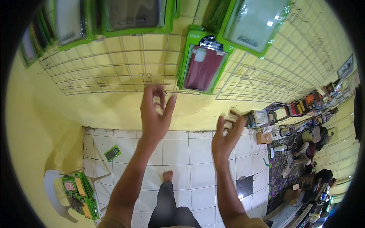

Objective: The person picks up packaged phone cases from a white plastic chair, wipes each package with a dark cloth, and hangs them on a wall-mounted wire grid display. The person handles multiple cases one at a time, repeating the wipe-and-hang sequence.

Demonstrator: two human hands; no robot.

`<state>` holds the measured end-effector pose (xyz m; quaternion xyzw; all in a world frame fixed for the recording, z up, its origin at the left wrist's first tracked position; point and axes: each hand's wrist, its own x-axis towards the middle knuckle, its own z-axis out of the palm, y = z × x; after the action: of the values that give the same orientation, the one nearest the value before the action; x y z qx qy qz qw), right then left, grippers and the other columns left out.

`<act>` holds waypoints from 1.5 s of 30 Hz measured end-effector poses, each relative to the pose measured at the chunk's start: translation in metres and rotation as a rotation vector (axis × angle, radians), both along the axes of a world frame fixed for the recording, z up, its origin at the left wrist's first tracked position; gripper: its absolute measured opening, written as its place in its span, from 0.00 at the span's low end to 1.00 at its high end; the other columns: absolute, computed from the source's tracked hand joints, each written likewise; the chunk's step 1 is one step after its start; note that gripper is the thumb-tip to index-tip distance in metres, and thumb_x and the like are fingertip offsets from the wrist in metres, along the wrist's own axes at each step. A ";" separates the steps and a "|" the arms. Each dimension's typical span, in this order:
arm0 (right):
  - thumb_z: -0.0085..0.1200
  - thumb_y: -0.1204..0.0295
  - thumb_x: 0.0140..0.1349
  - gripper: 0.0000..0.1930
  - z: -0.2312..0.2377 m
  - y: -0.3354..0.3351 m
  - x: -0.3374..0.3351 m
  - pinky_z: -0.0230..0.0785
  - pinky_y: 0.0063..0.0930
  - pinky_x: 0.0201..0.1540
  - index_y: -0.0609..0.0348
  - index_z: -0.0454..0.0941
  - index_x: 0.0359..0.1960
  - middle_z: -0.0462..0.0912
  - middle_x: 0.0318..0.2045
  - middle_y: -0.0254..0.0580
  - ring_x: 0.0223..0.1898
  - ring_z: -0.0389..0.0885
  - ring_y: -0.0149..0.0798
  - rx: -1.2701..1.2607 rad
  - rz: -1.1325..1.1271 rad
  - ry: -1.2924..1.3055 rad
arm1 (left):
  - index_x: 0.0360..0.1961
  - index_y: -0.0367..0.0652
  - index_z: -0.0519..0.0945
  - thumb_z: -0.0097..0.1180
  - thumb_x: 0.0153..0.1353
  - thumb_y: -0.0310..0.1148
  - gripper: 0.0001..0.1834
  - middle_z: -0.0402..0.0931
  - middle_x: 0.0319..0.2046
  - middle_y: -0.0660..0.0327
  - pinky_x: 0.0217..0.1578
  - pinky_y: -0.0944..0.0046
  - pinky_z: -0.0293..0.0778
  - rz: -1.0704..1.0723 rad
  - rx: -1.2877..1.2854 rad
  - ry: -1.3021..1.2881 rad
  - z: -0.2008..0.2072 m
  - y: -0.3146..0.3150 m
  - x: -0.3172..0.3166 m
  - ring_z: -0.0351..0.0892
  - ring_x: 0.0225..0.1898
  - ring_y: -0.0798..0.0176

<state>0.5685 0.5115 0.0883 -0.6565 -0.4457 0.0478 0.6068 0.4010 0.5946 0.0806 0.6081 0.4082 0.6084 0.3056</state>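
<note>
Both my hands are raised in front of a wire grid (133, 81) on a yellow wall. My left hand (156, 114) is just below the grid's lower edge, thumb apart from the bent fingers, with nothing visible in it. Close to its fingertips, small metal hooks (148, 79) sit on the wires; whether I touch them I cannot tell. Lower and to the right, my right hand (227, 138) is half curled and slightly blurred, with a gap between thumb and fingers and nothing visible in it. A dark red phone case in a green-edged package (203, 70) hangs on the grid above and between my hands.
More green-edged phone case packages (133, 15) hang along the top. One package (112, 153) lies on the white tiled floor (176, 154). A white chair (53, 190) at the left bears several packages (80, 195). Cluttered shelves (304, 106) and other people (323, 178) are at the right.
</note>
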 end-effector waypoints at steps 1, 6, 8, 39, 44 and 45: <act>0.59 0.78 0.64 0.18 -0.013 -0.031 -0.006 0.67 0.24 0.35 0.62 0.70 0.54 0.70 0.48 0.42 0.38 0.74 0.33 -0.131 0.012 0.079 | 0.48 0.42 0.72 0.62 0.65 0.31 0.14 0.71 0.37 0.67 0.33 0.70 0.68 -0.023 -0.071 0.005 -0.018 -0.031 -0.012 0.71 0.36 0.73; 0.58 0.79 0.64 0.16 -0.052 -0.185 -0.017 0.70 0.28 0.37 0.60 0.73 0.53 0.70 0.49 0.43 0.39 0.76 0.35 -0.267 0.255 0.000 | 0.49 0.42 0.73 0.54 0.71 0.37 0.12 0.73 0.37 0.66 0.34 0.68 0.72 -0.176 -0.467 -0.234 -0.050 -0.202 -0.068 0.74 0.37 0.71; 0.57 0.78 0.65 0.12 -0.052 -0.240 -0.025 0.71 0.29 0.38 0.61 0.75 0.49 0.73 0.48 0.44 0.39 0.76 0.35 -0.313 0.305 0.040 | 0.49 0.43 0.73 0.52 0.72 0.37 0.11 0.74 0.36 0.65 0.34 0.67 0.72 -0.135 -0.477 -0.251 -0.052 -0.269 -0.090 0.75 0.35 0.70; 0.51 0.74 0.71 0.10 -0.055 -0.452 -0.527 0.75 0.26 0.39 0.63 0.80 0.50 0.86 0.39 0.42 0.37 0.85 0.33 -0.753 1.461 0.004 | 0.49 0.39 0.74 0.54 0.70 0.31 0.10 0.76 0.41 0.61 0.37 0.64 0.76 0.600 -0.684 -0.272 -0.058 -0.711 -0.531 0.77 0.38 0.67; 0.51 0.72 0.71 0.12 -0.066 -0.410 -0.562 0.77 0.28 0.40 0.63 0.79 0.52 0.86 0.40 0.43 0.38 0.85 0.35 -0.791 1.359 0.050 | 0.48 0.38 0.75 0.57 0.68 0.30 0.11 0.80 0.43 0.60 0.41 0.62 0.76 0.607 -0.719 -0.264 -0.072 -0.660 -0.580 0.80 0.43 0.65; 0.51 0.72 0.71 0.12 -0.071 -0.401 -0.566 0.77 0.28 0.40 0.63 0.79 0.52 0.86 0.40 0.43 0.38 0.85 0.35 -0.799 1.333 0.025 | 0.49 0.38 0.75 0.57 0.68 0.30 0.12 0.80 0.43 0.60 0.42 0.62 0.76 0.606 -0.693 -0.240 -0.078 -0.647 -0.586 0.80 0.45 0.64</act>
<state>0.0024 0.1104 0.0171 -0.4181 -0.6886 0.5669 0.1722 -0.1853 -0.0528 0.0023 0.2492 0.7082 0.5639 0.3441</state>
